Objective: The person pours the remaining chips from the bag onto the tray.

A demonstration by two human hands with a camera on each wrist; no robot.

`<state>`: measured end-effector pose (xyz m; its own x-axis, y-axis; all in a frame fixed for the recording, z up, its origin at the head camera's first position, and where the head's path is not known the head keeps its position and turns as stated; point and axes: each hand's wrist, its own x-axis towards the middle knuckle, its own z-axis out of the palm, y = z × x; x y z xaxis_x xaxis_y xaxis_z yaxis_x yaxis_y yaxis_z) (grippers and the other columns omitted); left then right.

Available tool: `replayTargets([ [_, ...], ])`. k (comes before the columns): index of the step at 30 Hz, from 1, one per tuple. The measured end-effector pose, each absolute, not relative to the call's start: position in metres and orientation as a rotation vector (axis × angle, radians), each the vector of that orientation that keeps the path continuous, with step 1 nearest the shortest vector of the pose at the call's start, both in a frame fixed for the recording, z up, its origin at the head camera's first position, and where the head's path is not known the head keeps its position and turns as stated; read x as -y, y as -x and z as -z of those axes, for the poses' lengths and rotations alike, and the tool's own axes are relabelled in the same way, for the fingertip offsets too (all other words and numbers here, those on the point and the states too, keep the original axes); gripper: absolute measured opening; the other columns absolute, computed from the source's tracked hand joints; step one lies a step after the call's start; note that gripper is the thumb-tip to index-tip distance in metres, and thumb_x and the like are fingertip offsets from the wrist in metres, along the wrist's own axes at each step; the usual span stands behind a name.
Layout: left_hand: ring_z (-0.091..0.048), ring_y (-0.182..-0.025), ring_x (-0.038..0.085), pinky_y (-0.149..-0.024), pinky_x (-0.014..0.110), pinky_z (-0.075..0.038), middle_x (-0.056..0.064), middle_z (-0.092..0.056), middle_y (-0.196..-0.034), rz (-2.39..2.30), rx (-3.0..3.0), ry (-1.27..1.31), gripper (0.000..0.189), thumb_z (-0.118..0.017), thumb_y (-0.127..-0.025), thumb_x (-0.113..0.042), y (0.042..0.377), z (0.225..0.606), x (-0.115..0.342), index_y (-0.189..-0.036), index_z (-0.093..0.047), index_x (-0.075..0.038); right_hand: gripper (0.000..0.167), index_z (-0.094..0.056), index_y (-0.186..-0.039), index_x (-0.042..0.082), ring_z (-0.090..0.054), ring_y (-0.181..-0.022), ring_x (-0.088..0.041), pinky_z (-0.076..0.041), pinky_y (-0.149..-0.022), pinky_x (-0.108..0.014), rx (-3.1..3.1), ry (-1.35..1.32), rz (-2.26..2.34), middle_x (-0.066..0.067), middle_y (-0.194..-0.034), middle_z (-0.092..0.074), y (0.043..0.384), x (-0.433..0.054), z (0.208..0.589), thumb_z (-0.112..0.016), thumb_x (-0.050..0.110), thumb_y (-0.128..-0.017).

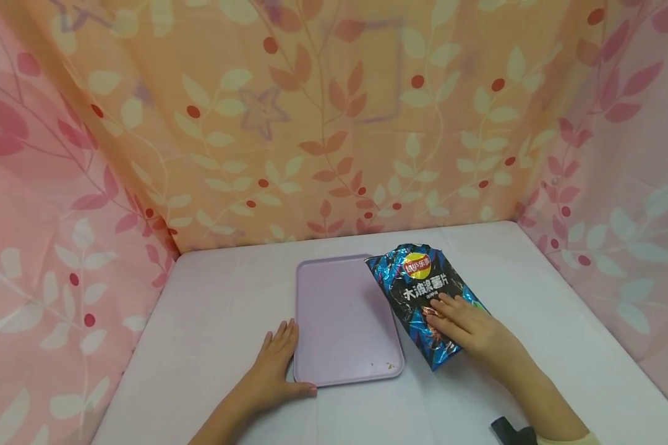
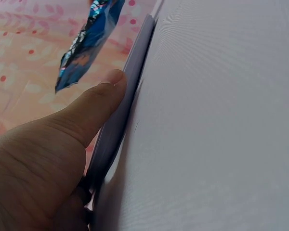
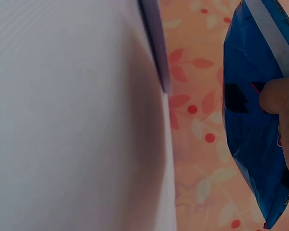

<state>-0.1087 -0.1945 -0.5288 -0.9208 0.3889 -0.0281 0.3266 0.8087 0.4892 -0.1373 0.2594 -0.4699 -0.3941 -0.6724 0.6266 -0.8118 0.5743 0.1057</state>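
Note:
A blue and black bag of Lay's chips (image 1: 417, 278) hangs tilted above the table beside the lilac tray (image 1: 345, 321), its upper left corner overlapping the tray's far right edge in the head view. My right hand (image 1: 473, 334) grips the bag, fingers spread over its printed front. In the right wrist view the thumb (image 3: 274, 98) presses the bag's blue back. My left hand (image 1: 275, 371) lies at the tray's near left corner, fingers extended along the left side. Its thumb (image 2: 98, 103) touches the near edge in the left wrist view.
Small crumbs (image 1: 390, 366) lie in the tray's near right corner. A white cloth covers the table (image 1: 228, 296). Floral curtains (image 1: 323, 123) stand behind the table and on both sides. A black strap piece (image 1: 512, 431) shows by my right wrist.

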Motion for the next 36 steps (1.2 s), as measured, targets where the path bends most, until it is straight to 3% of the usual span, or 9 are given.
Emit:
replayTargets([
  [12,0.002,-0.159,0.024,-0.128,0.053,0.000,0.007,-0.004,-0.171,-0.717,-2.858,-0.518,0.141,-0.071,-0.066,-0.085,0.108,0.529,0.197,-0.165,-0.007,-0.007,0.045,-0.069,-0.134,0.010,-0.067,-0.121,-0.036,-0.033,-0.120,-0.034,2.039,-1.262,-0.305,-0.012,-0.135,-0.068,0.136,-0.232,0.435,-0.035,0.029,-0.113],
  [24,0.001,-0.160,0.027,-0.128,0.057,0.001,0.007,-0.008,-0.172,-0.722,-2.847,-0.474,0.143,-0.071,-0.063,-0.087,0.109,0.528,0.190,-0.165,-0.009,-0.009,0.040,-0.069,-0.133,0.009,-0.068,-0.118,-0.036,-0.041,-0.115,-0.038,1.956,-1.340,-0.338,-0.012,-0.133,-0.069,0.137,-0.205,0.404,-0.040,0.025,-0.112],
  [36,0.001,-0.160,0.027,-0.127,0.059,0.002,0.006,-0.011,-0.173,-0.718,-2.838,-0.463,0.141,-0.070,-0.064,-0.088,0.109,0.526,0.187,-0.166,-0.010,-0.011,0.036,-0.070,-0.132,0.011,-0.070,-0.116,-0.034,-0.058,-0.094,-0.047,1.904,-1.391,-0.395,-0.010,-0.130,-0.071,0.139,-0.176,0.384,-0.042,0.021,-0.112],
])
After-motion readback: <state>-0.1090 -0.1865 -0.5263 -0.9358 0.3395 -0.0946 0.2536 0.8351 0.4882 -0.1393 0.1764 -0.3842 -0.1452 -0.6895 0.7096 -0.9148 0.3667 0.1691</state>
